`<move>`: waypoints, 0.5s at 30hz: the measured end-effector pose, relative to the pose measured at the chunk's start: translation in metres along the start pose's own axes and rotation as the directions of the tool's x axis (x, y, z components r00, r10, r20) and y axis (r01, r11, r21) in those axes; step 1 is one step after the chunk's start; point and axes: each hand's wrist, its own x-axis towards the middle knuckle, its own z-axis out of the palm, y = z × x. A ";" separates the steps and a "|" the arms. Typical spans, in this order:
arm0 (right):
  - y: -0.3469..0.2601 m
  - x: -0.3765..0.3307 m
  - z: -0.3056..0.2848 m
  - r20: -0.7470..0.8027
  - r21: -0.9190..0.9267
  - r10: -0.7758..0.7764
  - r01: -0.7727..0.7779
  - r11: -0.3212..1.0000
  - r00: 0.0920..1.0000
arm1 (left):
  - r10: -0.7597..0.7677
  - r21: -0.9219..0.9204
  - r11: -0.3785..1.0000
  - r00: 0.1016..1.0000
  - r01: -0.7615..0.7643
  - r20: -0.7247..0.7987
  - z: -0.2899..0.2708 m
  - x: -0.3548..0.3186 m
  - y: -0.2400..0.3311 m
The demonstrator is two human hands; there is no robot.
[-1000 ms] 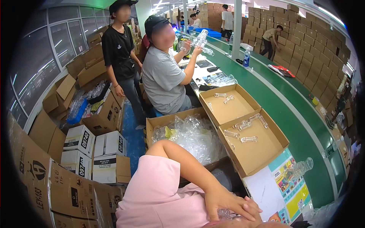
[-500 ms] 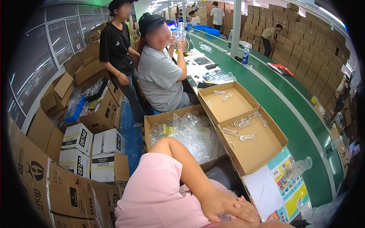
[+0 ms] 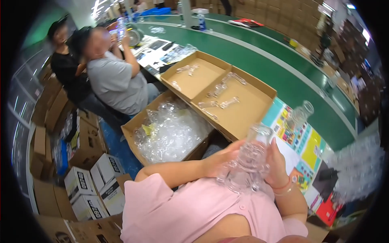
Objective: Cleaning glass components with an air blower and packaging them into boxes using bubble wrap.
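Note:
A clear glass vessel [image 3: 247, 162] with a wide round neck and a knobbed, flared lower part is held upright before my chest. My left hand [image 3: 223, 160] grips it from the left side, its fingertips partly hidden behind the glass. On the other side my right hand [image 3: 278, 165] is wrapped round it, a red cord at the wrist. Just beyond the vessel stands a shallow cardboard tray [image 3: 253, 115] with several small clear glass tubes [image 3: 229, 102] in it. Another clear glass vessel [image 3: 300, 113] lies on the colourful printed sheets [image 3: 302, 139] at the right.
A second shallow tray [image 3: 206, 67] adjoins the first. Below sits a carton [image 3: 135, 152] full of clear plastic bags [image 3: 174, 131]. A green conveyor belt [image 3: 247, 60] runs behind. Two people are at the left, one in a grey shirt [image 3: 115, 81]. Wrapped clear glassware [image 3: 358, 166] stands right.
My hands were together low at my lap; now they are raised, with the glass vessel plainly visible between them. My view has swung to the right and downward.

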 end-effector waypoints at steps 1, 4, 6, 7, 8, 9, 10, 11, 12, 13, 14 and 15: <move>0.005 0.000 -0.006 -0.061 -0.037 -0.105 0.103 0.994 0.993 | 0.036 0.042 0.998 0.999 -0.037 0.028 -0.003 -0.003 0.000; -0.007 0.002 0.001 0.092 -0.447 -0.408 0.404 0.798 0.908 | 0.146 0.333 0.934 0.989 -0.128 -0.030 -0.006 -0.012 0.007; -0.024 -0.016 0.022 0.208 -0.678 -0.415 0.436 0.592 0.886 | 0.242 0.323 0.924 0.967 -0.205 -0.079 0.012 -0.016 0.012; -0.027 -0.023 0.027 0.219 -0.636 -0.389 0.434 0.638 0.895 | 0.306 0.318 0.907 0.951 -0.277 -0.043 0.023 -0.015 0.015; -0.030 -0.025 0.026 0.235 -0.590 -0.375 0.438 0.679 0.897 | 0.367 0.315 0.883 0.930 -0.348 -0.003 0.026 -0.010 0.019; -0.031 -0.025 0.025 0.216 -0.591 -0.379 0.429 0.683 0.900 | 0.436 0.322 0.856 0.899 -0.405 -0.029 0.024 -0.010 0.018; -0.031 -0.026 0.023 0.262 -0.653 -0.412 0.474 0.591 0.873 | 0.422 0.315 0.864 0.906 -0.392 -0.028 0.026 -0.010 0.018; -0.032 -0.028 0.021 0.312 -0.705 -0.437 0.514 0.489 0.844 | 0.457 0.309 0.847 0.890 -0.432 -0.008 0.030 -0.010 0.020; -0.033 -0.031 0.023 0.302 -0.709 -0.439 0.508 0.490 0.846 | 0.497 0.302 0.826 0.868 -0.476 0.009 0.033 -0.010 0.020; -0.035 -0.034 0.027 0.337 -0.769 -0.460 0.522 0.369 0.821 | 0.507 0.300 0.816 0.861 -0.493 0.038 0.031 -0.010 0.019; -0.036 -0.037 0.030 0.375 -0.815 -0.475 0.527 0.241 0.796 | 0.501 0.295 0.821 0.865 -0.489 0.041 0.032 -0.012 0.018; -0.035 -0.036 0.030 0.389 -0.810 -0.529 0.554 0.194 0.754 | 0.505 0.320 0.807 0.861 -0.497 0.062 0.033 -0.012 0.019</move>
